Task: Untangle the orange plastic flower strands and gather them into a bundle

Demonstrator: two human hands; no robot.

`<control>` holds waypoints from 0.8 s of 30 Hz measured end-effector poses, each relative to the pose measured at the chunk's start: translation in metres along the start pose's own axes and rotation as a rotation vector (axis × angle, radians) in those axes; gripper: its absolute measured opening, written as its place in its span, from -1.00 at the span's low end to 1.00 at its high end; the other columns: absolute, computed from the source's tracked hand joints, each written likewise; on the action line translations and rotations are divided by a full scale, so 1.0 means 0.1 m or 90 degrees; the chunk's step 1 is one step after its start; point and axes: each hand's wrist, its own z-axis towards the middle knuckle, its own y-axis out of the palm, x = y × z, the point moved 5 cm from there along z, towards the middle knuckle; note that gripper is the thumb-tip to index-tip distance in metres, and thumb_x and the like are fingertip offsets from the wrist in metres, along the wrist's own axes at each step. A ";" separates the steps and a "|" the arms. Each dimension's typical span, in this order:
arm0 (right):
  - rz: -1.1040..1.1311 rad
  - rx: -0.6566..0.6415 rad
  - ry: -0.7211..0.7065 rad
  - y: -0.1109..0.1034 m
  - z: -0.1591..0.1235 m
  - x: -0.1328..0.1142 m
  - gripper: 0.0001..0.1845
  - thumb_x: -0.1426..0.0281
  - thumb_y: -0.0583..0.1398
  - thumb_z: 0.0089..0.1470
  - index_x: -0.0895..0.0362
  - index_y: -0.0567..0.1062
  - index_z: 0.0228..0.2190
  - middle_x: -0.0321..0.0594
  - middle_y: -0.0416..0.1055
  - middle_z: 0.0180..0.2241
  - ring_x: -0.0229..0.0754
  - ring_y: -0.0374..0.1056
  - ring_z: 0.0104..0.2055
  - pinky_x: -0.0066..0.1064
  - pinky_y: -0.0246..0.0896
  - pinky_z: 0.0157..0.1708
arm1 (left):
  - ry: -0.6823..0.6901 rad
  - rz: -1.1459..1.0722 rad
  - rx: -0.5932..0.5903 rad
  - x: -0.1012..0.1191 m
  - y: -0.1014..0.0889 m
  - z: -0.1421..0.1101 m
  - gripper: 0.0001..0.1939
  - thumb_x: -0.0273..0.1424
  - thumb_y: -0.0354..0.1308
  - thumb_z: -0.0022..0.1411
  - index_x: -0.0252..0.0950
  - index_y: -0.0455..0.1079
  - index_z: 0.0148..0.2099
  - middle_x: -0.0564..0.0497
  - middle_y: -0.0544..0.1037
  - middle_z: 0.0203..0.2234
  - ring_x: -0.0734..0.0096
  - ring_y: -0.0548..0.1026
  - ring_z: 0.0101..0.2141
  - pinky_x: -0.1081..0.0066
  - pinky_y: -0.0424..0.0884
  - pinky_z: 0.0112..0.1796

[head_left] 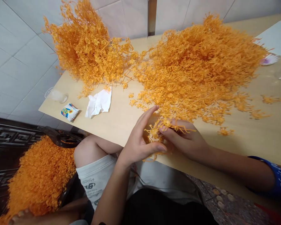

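My left hand (137,139) is cupped around a small bunch of orange plastic flower sprigs (154,132), its thumb and index finger apart. Thin orange stems hang below that thumb. Close against it, my right hand (189,140) pinches an orange plastic flower sprig (167,124) between thumb and fingers; its other fingers are partly hidden. Just beyond both hands spreads a large heap of the same orange sprigs (196,65) on the table (117,120).
A second orange heap (84,47) stands at the back left. Near the left edge lie a crumpled white paper (98,103), a small printed packet (69,112) and a clear plastic cup (57,95). More orange pieces (44,175) are piled below at left. A white sheet (276,39) lies far right.
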 end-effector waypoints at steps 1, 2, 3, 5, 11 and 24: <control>-0.023 -0.016 -0.012 0.02 0.00 0.00 -0.68 0.41 0.08 0.19 0.08 0.27 -0.60 -0.37 0.22 -0.65 -0.29 0.15 -0.61 -0.44 0.08 -0.56 | 0.011 0.014 -0.016 0.02 0.01 0.00 -0.13 0.07 0.22 0.08 -0.06 0.08 0.36 -0.05 0.14 0.34 0.00 0.05 0.32 0.06 -0.04 0.30; -0.046 -0.034 -0.028 0.05 -0.01 0.00 -0.68 0.40 0.08 0.19 0.09 0.28 -0.60 -0.35 0.26 -0.64 -0.28 0.19 -0.59 -0.44 0.09 -0.54 | 0.026 0.021 -0.029 0.04 0.02 0.00 -0.19 0.06 0.18 0.14 -0.06 0.09 0.36 -0.04 0.15 0.34 0.01 0.06 0.32 0.06 -0.04 0.31; -0.067 -0.052 -0.050 0.07 -0.01 0.01 -0.69 0.39 0.08 0.20 0.10 0.31 -0.59 -0.33 0.32 -0.62 -0.28 0.23 -0.57 -0.44 0.10 -0.52 | 0.040 0.027 -0.039 0.05 0.04 0.00 -0.25 0.04 0.13 0.19 -0.07 0.11 0.35 -0.04 0.17 0.33 0.03 0.09 0.32 0.06 -0.03 0.30; -0.097 -0.080 -0.089 0.11 -0.02 0.02 -0.72 0.39 0.07 0.21 0.12 0.38 -0.54 -0.29 0.41 -0.56 -0.26 0.29 -0.53 -0.44 0.12 -0.49 | 0.055 0.039 -0.045 0.06 0.05 0.00 -0.37 -0.02 0.06 0.28 -0.12 0.17 0.32 -0.07 0.25 0.29 0.07 0.15 0.29 0.06 0.01 0.29; -0.139 -0.096 -0.124 0.15 -0.02 0.05 -0.67 0.46 0.03 0.21 0.14 0.35 -0.59 -0.29 0.39 -0.59 -0.28 0.27 -0.51 -0.45 0.10 -0.45 | -0.016 0.008 0.002 0.02 0.07 -0.03 -0.59 -0.22 -0.08 0.42 -0.23 0.38 0.17 -0.12 0.50 0.09 0.18 0.41 0.14 0.18 0.28 0.17; -0.036 -0.256 -0.094 0.26 -0.10 -0.02 -0.59 0.27 -0.04 0.31 0.11 0.20 -0.57 -0.37 0.13 -0.61 -0.33 0.05 -0.57 -0.44 -0.05 -0.53 | -0.110 -0.287 0.300 -0.14 -0.17 -0.04 -0.58 -0.08 -0.04 0.36 -0.28 0.40 -0.35 0.25 0.22 -0.83 0.62 0.29 -0.79 0.49 0.48 -0.46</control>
